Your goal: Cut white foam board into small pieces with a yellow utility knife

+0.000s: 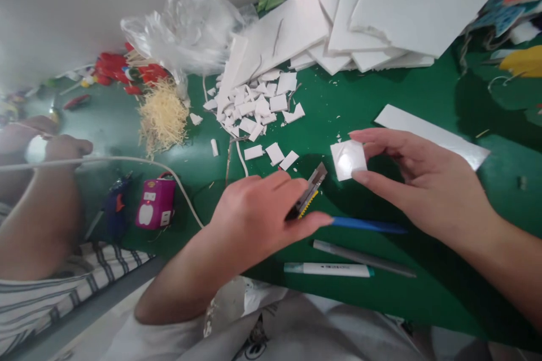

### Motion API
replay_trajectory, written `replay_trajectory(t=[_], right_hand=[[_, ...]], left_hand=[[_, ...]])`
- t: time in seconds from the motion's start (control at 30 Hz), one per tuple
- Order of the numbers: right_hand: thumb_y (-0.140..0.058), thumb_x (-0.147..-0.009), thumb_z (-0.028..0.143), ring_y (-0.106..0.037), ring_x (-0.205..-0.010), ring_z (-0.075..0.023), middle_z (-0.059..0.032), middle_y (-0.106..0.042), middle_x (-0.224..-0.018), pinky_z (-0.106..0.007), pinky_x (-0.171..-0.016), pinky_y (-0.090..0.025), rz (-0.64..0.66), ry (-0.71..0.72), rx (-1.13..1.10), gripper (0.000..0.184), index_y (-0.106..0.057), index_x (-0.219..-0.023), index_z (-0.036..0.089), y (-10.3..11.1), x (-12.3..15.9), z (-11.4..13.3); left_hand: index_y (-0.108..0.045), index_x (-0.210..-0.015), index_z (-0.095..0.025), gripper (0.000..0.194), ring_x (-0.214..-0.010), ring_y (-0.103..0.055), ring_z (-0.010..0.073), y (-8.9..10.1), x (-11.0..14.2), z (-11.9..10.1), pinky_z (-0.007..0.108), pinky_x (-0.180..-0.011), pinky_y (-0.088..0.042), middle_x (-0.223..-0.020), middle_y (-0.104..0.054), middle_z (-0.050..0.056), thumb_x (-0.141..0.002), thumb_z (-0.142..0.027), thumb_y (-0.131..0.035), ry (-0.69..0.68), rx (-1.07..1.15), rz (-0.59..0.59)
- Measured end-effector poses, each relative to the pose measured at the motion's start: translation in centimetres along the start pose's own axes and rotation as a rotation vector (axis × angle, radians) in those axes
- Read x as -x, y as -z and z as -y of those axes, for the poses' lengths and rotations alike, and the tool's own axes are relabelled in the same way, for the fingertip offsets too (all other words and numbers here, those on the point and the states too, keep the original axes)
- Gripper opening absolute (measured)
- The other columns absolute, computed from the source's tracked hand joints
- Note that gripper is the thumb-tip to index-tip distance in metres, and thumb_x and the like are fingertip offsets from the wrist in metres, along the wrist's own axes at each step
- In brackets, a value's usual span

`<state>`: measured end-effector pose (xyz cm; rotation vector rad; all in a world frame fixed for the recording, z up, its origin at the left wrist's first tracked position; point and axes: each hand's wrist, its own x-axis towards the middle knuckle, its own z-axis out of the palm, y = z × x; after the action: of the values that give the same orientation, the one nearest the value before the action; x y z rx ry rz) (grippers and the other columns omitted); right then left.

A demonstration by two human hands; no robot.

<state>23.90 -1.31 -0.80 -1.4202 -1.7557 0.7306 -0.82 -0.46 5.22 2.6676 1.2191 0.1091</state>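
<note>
My left hand (258, 214) is closed around a utility knife (311, 188) whose blade end points up and to the right. My right hand (419, 180) pinches a small white foam square (348, 159) between thumb and fingers, just above the green table (381, 101). The knife tip sits close to the lower left of the square. A blue pen (368, 225) lies under my left fingertips.
A pile of small white foam pieces (254, 107) lies ahead, with large foam sheets (381, 5) behind. A white strip (432, 135), a grey pen (364, 258), a white marker (328, 269), a pink device (155, 203), straw shreds (163, 118) and another person's arm (42, 208) at left.
</note>
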Motion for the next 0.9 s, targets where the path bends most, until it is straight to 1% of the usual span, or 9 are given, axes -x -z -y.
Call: replay_trajectory(t=[0.07,0.17,0.23,0.33,0.43,0.5,0.6,0.77,0.9], right_hand=[[-0.071,-0.092,0.03,-0.077,-0.096,-0.0207,-0.001,-0.081,-0.108,-0.039,-0.095,-0.063,0.033,-0.015,-0.088,0.034,-0.076,-0.126,0.03,0.1,0.0,0.2],[-0.071,-0.092,0.029,-0.077,-0.102,-0.0205,-0.0011,-0.082,-0.115,-0.037,-0.096,-0.064,0.113,-0.027,-0.184,0.033,-0.078,-0.124,0.032,0.2,-0.1,0.8],[-0.07,-0.092,0.027,-0.077,-0.104,-0.0203,-0.0003,-0.082,-0.117,-0.035,-0.096,-0.064,0.163,-0.021,-0.234,0.032,-0.079,-0.122,0.032,0.2,-0.1,1.1],[-0.072,-0.089,0.028,-0.077,-0.103,-0.0208,0.0002,-0.082,-0.117,-0.036,-0.095,-0.064,0.207,-0.056,-0.299,0.033,-0.081,-0.12,0.034,0.2,-0.2,1.2],[-0.076,-0.088,0.032,-0.077,-0.083,-0.0186,0.0001,-0.082,-0.102,-0.033,-0.077,-0.065,0.229,-0.18,-0.397,0.037,-0.079,-0.124,0.036,0.2,-0.2,0.9],[-0.079,-0.087,0.037,-0.075,-0.073,-0.0169,0.0006,-0.08,-0.091,-0.032,-0.069,-0.064,0.234,-0.261,-0.496,0.038,-0.078,-0.125,0.036,0.2,-0.3,0.8],[-0.084,-0.083,0.041,-0.074,-0.071,-0.0161,0.0005,-0.078,-0.084,-0.031,-0.069,-0.063,0.252,-0.356,-0.64,0.038,-0.079,-0.12,0.032,0.2,-0.7,0.8],[-0.088,-0.079,0.041,-0.074,-0.077,-0.016,-0.0001,-0.079,-0.087,-0.031,-0.074,-0.062,0.297,-0.445,-0.79,0.036,-0.081,-0.113,0.031,0.0,-1.0,0.9],[-0.091,-0.074,0.04,-0.072,-0.077,-0.0138,0.0006,-0.079,-0.088,-0.028,-0.072,-0.059,0.251,-0.47,-0.802,0.033,-0.084,-0.105,0.033,-0.1,-1.1,1.1]], left_hand=[[-0.074,-0.093,-0.017,0.033,-0.057,-0.062,0.0085,-0.3,-0.6,0.4,0.021,-0.059,-0.048,-0.076,-0.071,-0.001,-0.106,-0.043,-0.059,0.106,0.245,-0.145],[-0.076,-0.099,-0.018,0.02,-0.055,-0.062,0.0066,-1.1,-1.7,0.6,0.017,-0.054,-0.048,-0.077,-0.074,-0.003,-0.097,-0.037,-0.071,0.227,0.612,-0.237],[-0.078,-0.093,-0.019,0.014,-0.052,-0.06,0.0058,-1.5,-2.3,0.5,0.016,-0.05,-0.046,-0.074,-0.074,-0.004,-0.091,-0.033,-0.077,0.291,0.802,-0.223],[-0.077,-0.082,-0.018,0.008,-0.048,-0.056,0.0043,-1.9,-2.9,0.2,0.015,-0.046,-0.043,-0.07,-0.073,-0.004,-0.087,-0.024,-0.076,0.351,1.012,-0.183],[-0.074,-0.079,-0.017,0.008,-0.046,-0.055,0.0044,-2.0,-3.1,0.2,0.014,-0.044,-0.042,-0.063,-0.069,-0.005,-0.085,-0.022,-0.075,0.384,1.193,-0.121],[-0.072,-0.078,-0.016,0.009,-0.045,-0.056,0.0049,-1.9,-3.2,0.3,0.015,-0.044,-0.044,-0.063,-0.068,-0.004,-0.084,-0.022,-0.074,0.389,1.292,-0.079],[-0.07,-0.079,-0.016,0.01,-0.045,-0.057,0.0051,-1.9,-3.3,0.4,0.016,-0.046,-0.046,-0.064,-0.069,-0.004,-0.085,-0.023,-0.074,0.37,1.395,-0.043],[-0.072,-0.082,-0.016,0.017,-0.047,-0.058,0.006,-1.9,-3.5,0.2,0.018,-0.047,-0.047,-0.07,-0.072,-0.002,-0.084,-0.031,-0.08,0.361,1.493,0.046],[-0.072,-0.084,-0.016,0.014,-0.049,-0.058,0.0059,-2.3,-3.5,0.0,0.018,-0.047,-0.046,-0.071,-0.072,-0.002,-0.082,-0.028,-0.08,0.363,1.495,0.059]])
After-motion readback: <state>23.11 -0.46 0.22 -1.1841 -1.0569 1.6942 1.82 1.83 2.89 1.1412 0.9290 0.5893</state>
